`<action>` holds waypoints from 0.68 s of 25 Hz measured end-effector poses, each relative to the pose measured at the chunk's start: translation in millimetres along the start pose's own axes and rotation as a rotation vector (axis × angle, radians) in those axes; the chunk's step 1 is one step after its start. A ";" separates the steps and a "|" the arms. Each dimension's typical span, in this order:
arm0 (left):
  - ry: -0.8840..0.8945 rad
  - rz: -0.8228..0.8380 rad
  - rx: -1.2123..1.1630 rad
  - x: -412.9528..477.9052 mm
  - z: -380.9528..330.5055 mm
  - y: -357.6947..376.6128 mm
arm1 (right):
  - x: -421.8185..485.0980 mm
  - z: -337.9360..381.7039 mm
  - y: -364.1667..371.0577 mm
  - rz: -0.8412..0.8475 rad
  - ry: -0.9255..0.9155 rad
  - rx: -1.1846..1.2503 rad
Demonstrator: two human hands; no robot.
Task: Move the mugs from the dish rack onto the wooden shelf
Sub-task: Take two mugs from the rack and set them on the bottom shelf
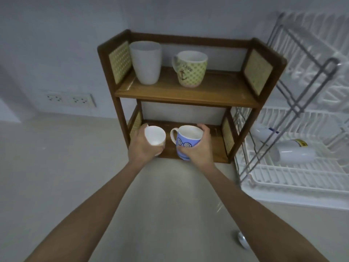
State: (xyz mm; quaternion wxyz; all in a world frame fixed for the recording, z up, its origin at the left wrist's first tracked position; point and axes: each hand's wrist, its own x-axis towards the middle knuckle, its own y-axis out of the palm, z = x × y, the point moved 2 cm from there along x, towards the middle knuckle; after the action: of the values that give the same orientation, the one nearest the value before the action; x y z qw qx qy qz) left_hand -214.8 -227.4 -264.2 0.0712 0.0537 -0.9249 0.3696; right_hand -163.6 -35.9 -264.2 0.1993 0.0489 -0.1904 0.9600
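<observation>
A two-level wooden shelf stands against the wall. On its top level sit a tall white cup and a green patterned mug with an anchor. My left hand grips a small white cup, tilted toward me, at the lower level's left front. My right hand holds a blue mug with spiral eyes, upright at the lower level's front edge. In the white dish rack on the right lie a white mug on its side and another white one behind it.
The rack's metal frame rises close beside the shelf's right post. A metal spoon lies on the pale counter near my right forearm. Wall sockets sit low on the wall to the left.
</observation>
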 end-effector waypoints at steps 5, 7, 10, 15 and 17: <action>-0.026 0.004 0.075 46.0 19.0 26.7 | 62.0 -36.4 38.7 -0.119 0.126 -0.033; -0.026 -0.001 0.080 58.2 22.9 30.7 | 72.2 -45.9 49.3 -0.129 0.126 -0.070; -0.033 0.019 0.072 65.0 28.9 38.2 | 76.0 -57.5 61.9 -0.137 0.118 -0.112; -0.049 0.044 0.024 61.5 35.7 47.6 | 70.3 -62.0 68.1 -0.142 0.124 -0.057; -0.033 0.091 0.020 58.2 33.8 45.0 | 62.2 -55.3 64.0 -0.110 0.110 -0.022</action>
State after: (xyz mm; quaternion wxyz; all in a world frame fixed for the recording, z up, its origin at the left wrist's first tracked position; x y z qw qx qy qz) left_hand -282.0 -221.1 -308.9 0.0386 0.0186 -0.9237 0.3806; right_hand -247.2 -46.3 -326.8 0.2626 0.0041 -0.1867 0.9467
